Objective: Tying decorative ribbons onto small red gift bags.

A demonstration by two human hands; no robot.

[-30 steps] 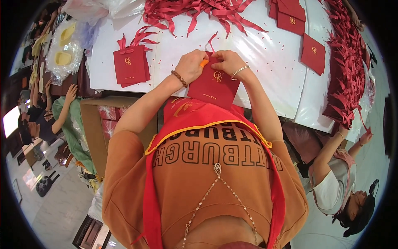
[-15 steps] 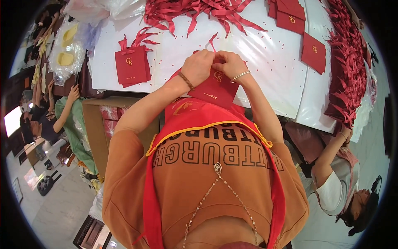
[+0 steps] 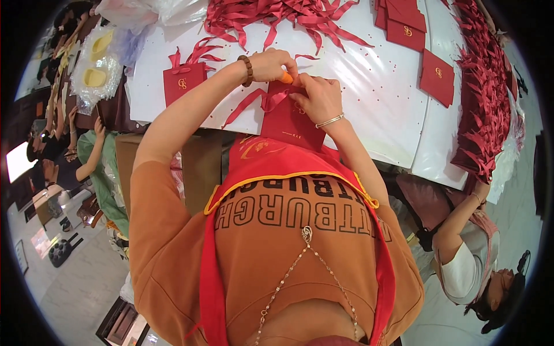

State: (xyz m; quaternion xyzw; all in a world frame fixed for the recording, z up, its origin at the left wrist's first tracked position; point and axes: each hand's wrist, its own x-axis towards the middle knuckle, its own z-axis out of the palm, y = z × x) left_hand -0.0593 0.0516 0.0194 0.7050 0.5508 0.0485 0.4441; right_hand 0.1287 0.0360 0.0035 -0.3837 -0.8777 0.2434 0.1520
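A red paper gift bag [image 3: 293, 124] with gold print lies at the table's near edge, in front of my apron. My right hand [image 3: 321, 99] is closed on the bag's top edge, its thumb over the front. A dark red ribbon [image 3: 249, 107] trails from the top of the bag toward the left. Just above that edge, my left hand [image 3: 270, 66] is closed, with a small orange object [image 3: 286, 78] showing at its fingers; most of it is hidden, so its kind cannot be told. A short ribbon end [image 3: 306, 56] curls beyond my fingers.
Finished-looking red bags with ribbon handles [image 3: 183, 81] lie at left. Loose red ribbons [image 3: 283, 20] are heaped at the far side. More red bags [image 3: 437, 78] lie at right, beside a long row of beribboned bags [image 3: 485, 98]. A cardboard box [image 3: 202, 167] stands below the table's edge.
My left hand has risen slightly and moved left, and an orange object now shows in it. A ribbon now trails leftward across the bag. My right hand has shifted down along the bag's top.
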